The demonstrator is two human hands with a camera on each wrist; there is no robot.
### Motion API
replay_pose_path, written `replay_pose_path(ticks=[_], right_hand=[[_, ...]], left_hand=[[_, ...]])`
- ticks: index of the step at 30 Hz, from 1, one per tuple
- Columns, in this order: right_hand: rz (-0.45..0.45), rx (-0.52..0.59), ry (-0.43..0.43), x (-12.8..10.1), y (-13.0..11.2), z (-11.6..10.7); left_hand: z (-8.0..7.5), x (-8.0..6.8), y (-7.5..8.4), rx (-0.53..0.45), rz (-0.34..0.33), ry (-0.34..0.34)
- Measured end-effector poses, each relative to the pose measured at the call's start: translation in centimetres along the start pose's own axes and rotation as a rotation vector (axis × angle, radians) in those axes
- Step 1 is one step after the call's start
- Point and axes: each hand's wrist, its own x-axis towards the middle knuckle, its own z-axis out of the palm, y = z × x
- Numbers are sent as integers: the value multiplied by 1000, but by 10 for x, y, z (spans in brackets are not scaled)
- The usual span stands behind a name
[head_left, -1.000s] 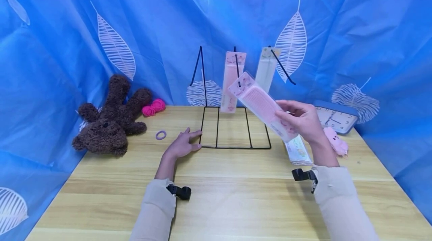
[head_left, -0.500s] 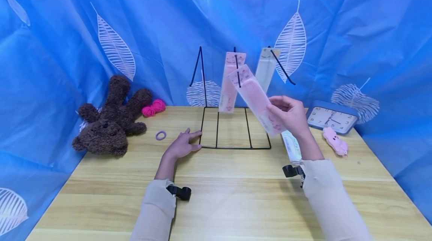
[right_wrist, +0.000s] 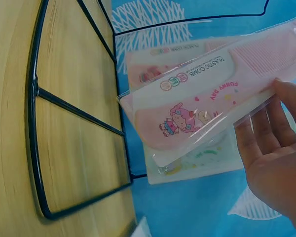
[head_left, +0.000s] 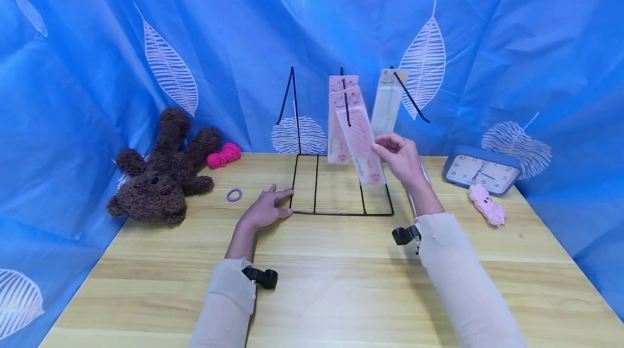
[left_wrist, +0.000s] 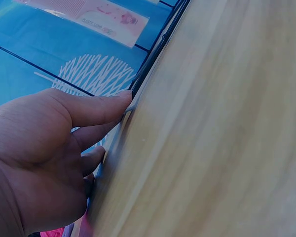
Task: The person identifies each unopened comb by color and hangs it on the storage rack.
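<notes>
My right hand (head_left: 401,157) pinches a pink packaged comb (head_left: 362,134) by its right edge, tilted, with its top on the middle hook of a black wire rack (head_left: 341,213). Behind it hangs another pink packaged comb (head_left: 336,136) on that hook. A pale green packaged comb (head_left: 385,107) hangs from the right hook; the left hook (head_left: 292,88) bears nothing. In the right wrist view the held comb (right_wrist: 227,74) shows "PLASTIC COMB" print and a cartoon girl. My left hand (head_left: 265,208) rests at the base's left side, extended thumb and fingers touching the wire (left_wrist: 138,79).
At the left lie a brown teddy bear (head_left: 156,185), pink yarn (head_left: 224,155) and a purple ring (head_left: 234,195). A blue-framed clock (head_left: 482,169) and a pink plush toy (head_left: 486,206) are at the right. Blue cloth (head_left: 234,39) hangs behind the table.
My right hand has moved left and slightly up with the comb, which now stands steeper and closer to the comb behind it. The left hand stays on the rack.
</notes>
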Motion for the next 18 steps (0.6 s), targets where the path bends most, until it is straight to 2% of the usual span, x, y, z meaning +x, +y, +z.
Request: replay_pose_path(ticks=[7,18], right_hand=[[82,3,0,11,7,13],[204,23,56,28,5,28]], left_hand=[[1,0,1,9,-14,7],[1,0,3,6,-12,5]])
